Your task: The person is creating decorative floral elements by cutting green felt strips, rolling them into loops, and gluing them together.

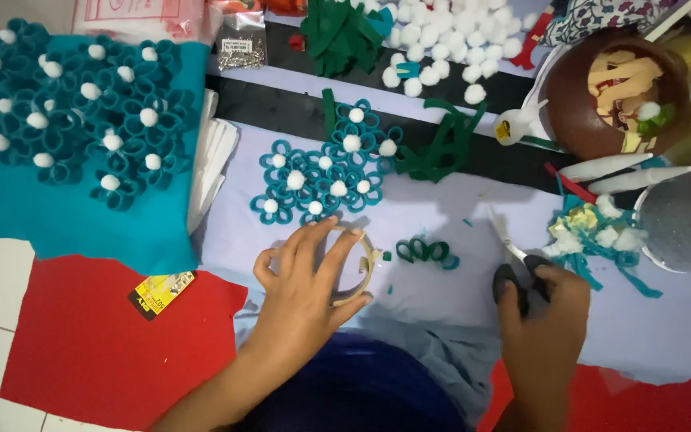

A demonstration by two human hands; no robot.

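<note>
Teal loops (428, 252) lie between both hands; left hand (301, 288) fingers spread, clamped on tape roll (357, 264); right hand (541, 308) grips scissors (513, 256); best keep blades clear of fingertips.

A small flat rectangular yellow-and-black label card (161, 293) lies tilted at lower left of the frame, where the red felt sheet (97, 352) meets the teal felt sheet (73, 220). At the top, left of centre, sits a small clear plastic bag of silvery pins (242, 44), and just left of it a clear plastic packet with red print (137, 18), cut off by the frame's edge.
</note>
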